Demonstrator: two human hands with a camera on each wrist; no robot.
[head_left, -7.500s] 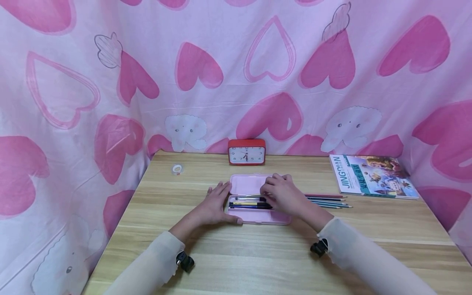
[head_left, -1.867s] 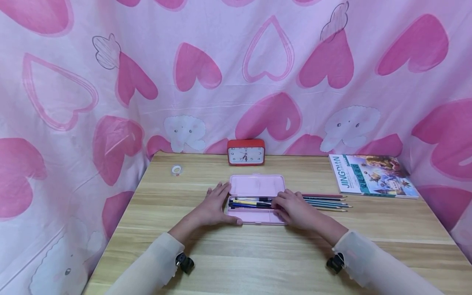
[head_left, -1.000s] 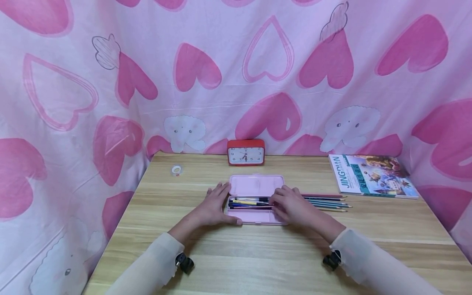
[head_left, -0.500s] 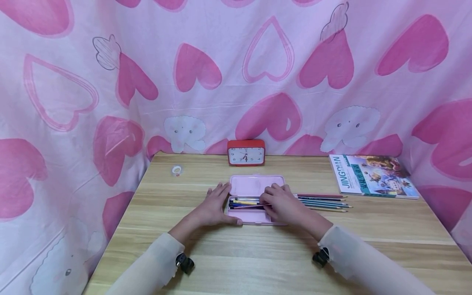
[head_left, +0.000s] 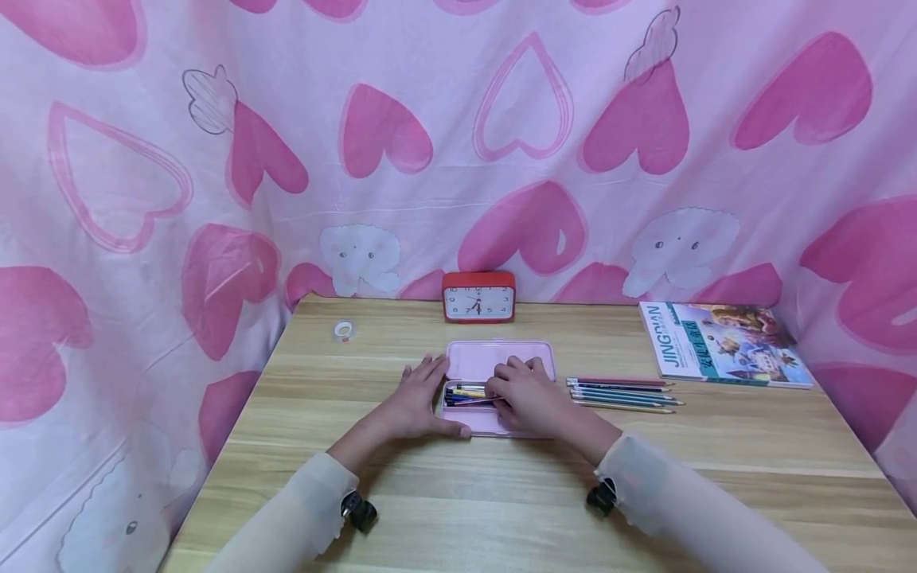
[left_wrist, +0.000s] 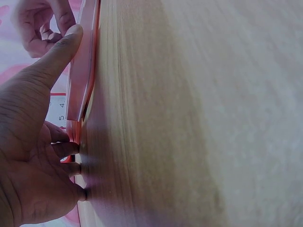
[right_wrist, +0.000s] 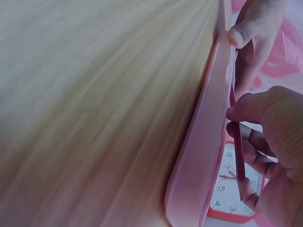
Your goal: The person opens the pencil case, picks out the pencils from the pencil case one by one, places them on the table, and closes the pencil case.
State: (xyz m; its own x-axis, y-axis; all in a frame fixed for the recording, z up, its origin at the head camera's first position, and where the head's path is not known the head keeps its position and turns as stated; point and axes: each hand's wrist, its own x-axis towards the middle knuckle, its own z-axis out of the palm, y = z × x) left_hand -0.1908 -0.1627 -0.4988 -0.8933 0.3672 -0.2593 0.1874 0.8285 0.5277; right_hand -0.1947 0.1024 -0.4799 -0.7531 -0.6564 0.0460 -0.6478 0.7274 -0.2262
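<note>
A pink pencil case [head_left: 473,421] lies on the table with its lid [head_left: 476,358] folded back. Several pens [head_left: 466,393] lie in its rear compartment. My left hand [head_left: 411,402] spans the left end of the case, thumb along the front rim and fingers extended at the far side; in the left wrist view its fingertips rest on the table. Over the right part of the case, my right hand [head_left: 533,402] pinches a dark red pencil [right_wrist: 238,149]. The pencil's left part overlaps the pens in the head view, and the hand hides the right part of the compartments.
Several loose pencils [head_left: 623,395], red, black, teal and wood-coloured, lie side by side right of the case. Behind it stands a red clock [head_left: 478,298]. A tape roll [head_left: 344,329] is at back left, a magazine [head_left: 723,342] at back right.
Over the last two seconds my right hand has moved left along the case with the dark red pencil, uncovering the loose pencils' left ends. My left hand has kept its place.
</note>
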